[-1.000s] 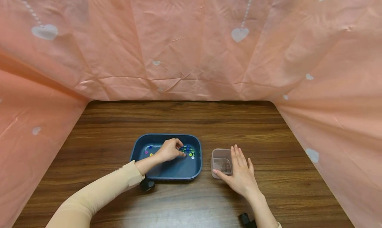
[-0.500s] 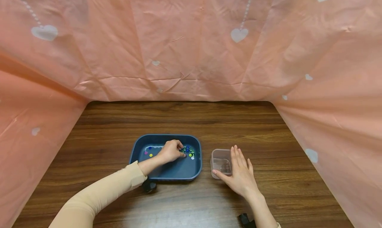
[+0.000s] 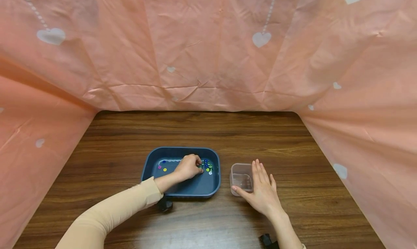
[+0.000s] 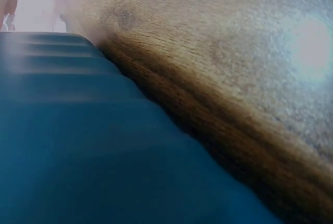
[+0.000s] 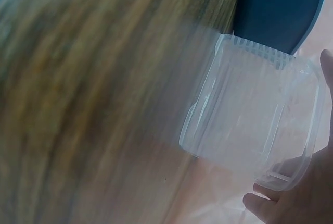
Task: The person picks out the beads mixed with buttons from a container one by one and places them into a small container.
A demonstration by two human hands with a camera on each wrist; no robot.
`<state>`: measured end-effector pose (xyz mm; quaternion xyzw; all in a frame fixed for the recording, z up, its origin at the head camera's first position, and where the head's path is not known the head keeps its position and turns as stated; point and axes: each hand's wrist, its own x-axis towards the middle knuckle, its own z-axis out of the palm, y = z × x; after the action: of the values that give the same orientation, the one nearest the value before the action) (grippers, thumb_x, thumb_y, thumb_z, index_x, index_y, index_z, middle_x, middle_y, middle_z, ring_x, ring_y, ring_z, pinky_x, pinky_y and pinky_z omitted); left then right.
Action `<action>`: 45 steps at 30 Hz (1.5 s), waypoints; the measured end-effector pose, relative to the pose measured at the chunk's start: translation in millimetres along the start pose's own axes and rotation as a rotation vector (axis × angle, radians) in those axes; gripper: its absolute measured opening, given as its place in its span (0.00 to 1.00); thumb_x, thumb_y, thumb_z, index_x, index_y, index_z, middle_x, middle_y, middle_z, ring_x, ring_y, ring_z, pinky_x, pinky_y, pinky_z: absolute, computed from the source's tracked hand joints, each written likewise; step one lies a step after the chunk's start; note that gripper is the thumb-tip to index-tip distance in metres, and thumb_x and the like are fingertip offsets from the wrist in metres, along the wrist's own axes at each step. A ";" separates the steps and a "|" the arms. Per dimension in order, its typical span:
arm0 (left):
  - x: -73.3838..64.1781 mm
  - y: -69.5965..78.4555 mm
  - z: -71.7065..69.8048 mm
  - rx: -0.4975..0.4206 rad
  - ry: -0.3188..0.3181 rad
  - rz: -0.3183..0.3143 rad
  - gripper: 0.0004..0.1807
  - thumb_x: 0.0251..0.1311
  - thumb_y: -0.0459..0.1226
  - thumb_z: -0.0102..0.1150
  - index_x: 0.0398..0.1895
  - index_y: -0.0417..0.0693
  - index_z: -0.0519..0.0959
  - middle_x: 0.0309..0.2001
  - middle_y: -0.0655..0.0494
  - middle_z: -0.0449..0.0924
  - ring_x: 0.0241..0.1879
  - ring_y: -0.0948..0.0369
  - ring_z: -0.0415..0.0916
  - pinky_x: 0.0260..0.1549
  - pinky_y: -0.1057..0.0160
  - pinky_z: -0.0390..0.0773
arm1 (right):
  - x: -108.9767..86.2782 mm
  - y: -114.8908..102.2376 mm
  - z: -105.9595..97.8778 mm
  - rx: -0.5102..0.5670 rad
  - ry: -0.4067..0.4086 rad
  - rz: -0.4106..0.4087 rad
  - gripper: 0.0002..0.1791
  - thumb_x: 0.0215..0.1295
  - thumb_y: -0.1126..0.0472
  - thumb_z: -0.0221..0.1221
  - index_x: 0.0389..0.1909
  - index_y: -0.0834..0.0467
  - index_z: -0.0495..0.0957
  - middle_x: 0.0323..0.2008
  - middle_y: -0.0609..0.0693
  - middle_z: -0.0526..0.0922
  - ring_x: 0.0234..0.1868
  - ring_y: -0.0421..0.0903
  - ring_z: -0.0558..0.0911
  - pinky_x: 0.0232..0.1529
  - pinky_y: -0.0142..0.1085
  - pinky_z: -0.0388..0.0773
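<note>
In the head view, my left hand (image 3: pixel 188 167) reaches into a dark blue tray (image 3: pixel 182 195). Its thumb and fingers curl over the left side of a cluster of small round blue and green glass-like pieces (image 3: pixel 206 165). Whether anything is pinched there is hidden. Yellow and white discs (image 3: pixel 210 173) lie at the cluster's near side. My right hand (image 3: pixel 263 193) lies with straight fingers along a clear square plastic container (image 3: pixel 241 182), thumb across its near rim. The right wrist view shows this container (image 5: pixel 255 109) and a few fingers (image 5: pixel 260 206) behind it.
At the tray's left end lie a pink disc (image 3: pixel 159 167), a yellow disc (image 3: pixel 164 169) and a blue one (image 3: pixel 164 162). Everything stands on a brown wooden table (image 3: pixel 202 129). A pink sheet with hearts (image 3: pixel 208 60) encloses its back and sides.
My left hand has shifted slightly right and toward me over the pieces, and its fingers have curled more toward the thumb. The right hand and the container have stayed in place.
</note>
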<state>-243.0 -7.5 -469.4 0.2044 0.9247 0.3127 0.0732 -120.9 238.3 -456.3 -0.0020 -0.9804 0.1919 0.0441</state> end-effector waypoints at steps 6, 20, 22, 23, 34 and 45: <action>-1.0 0.3 1.5 0.016 0.007 -0.009 0.12 0.43 0.37 0.70 0.31 0.43 0.80 0.28 0.55 0.75 0.30 0.61 0.73 0.30 0.63 0.73 | 0.1 0.3 0.8 -0.002 0.003 -0.001 0.62 0.45 0.23 0.49 0.71 0.57 0.37 0.72 0.56 0.41 0.72 0.53 0.44 0.63 0.60 0.42; -3.4 -0.1 2.4 0.037 0.028 0.038 0.06 0.43 0.33 0.68 0.25 0.45 0.80 0.26 0.57 0.77 0.27 0.63 0.74 0.26 0.64 0.74 | 0.7 0.8 1.4 0.004 -0.005 0.004 0.62 0.45 0.22 0.49 0.71 0.57 0.36 0.72 0.55 0.40 0.72 0.53 0.44 0.63 0.61 0.42; -2.8 -0.9 2.8 0.030 0.028 0.042 0.06 0.42 0.33 0.68 0.25 0.45 0.80 0.26 0.57 0.77 0.26 0.63 0.74 0.26 0.64 0.74 | 0.8 0.7 1.4 0.002 -0.007 0.005 0.62 0.46 0.22 0.49 0.71 0.57 0.36 0.72 0.55 0.41 0.72 0.53 0.44 0.63 0.61 0.42; -2.3 -1.2 3.0 0.032 0.028 0.046 0.06 0.42 0.33 0.68 0.25 0.45 0.80 0.26 0.56 0.77 0.26 0.63 0.74 0.25 0.64 0.74 | 0.9 0.7 1.4 0.001 -0.008 0.006 0.62 0.46 0.22 0.49 0.71 0.57 0.36 0.72 0.55 0.41 0.72 0.53 0.44 0.63 0.61 0.42; -2.8 -0.2 3.5 0.046 0.020 0.018 0.06 0.44 0.34 0.68 0.27 0.45 0.81 0.28 0.56 0.79 0.28 0.63 0.75 0.27 0.65 0.75 | 1.4 0.1 1.1 -0.001 -0.023 0.010 0.63 0.45 0.22 0.48 0.71 0.57 0.35 0.72 0.55 0.40 0.72 0.53 0.43 0.63 0.61 0.42; -4.2 1.6 2.5 -0.028 0.024 0.043 0.05 0.44 0.32 0.66 0.26 0.42 0.81 0.24 0.56 0.80 0.25 0.65 0.74 0.26 0.67 0.75 | 1.4 0.0 1.1 0.005 -0.028 0.012 0.63 0.46 0.22 0.48 0.71 0.57 0.34 0.72 0.55 0.39 0.72 0.53 0.43 0.63 0.61 0.42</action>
<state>-237.9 -6.7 -470.5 0.2194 0.9165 0.3295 0.0582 -122.3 237.9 -457.2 -0.0052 -0.9804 0.1947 0.0294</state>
